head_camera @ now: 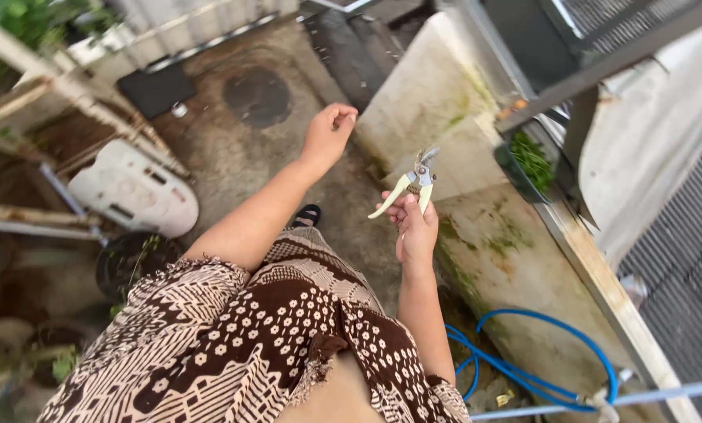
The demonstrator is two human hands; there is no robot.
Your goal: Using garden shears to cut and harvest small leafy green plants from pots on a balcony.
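My fingers point(405, 210) on the right hand point(416, 233) are wrapped round the cream-coloured handles of a pair of pruning shears point(413, 182), blades up and slightly parted, held out in front of me above the concrete floor point(288, 149). My left hand point(329, 133) is stretched further out, fingers curled in and pinched together at the tips; whether they grip anything I cannot tell. Just right of the shears stands a mossy concrete wall point(484, 227), and on its ledge sits a dark planter point(527, 164) of green shoots. Down by my right elbow a blue hose point(539, 368) loops across the ground. Off to my left lies a white plastic casing point(135, 188), and a round drain cover point(257, 96) sits beyond my left hand.
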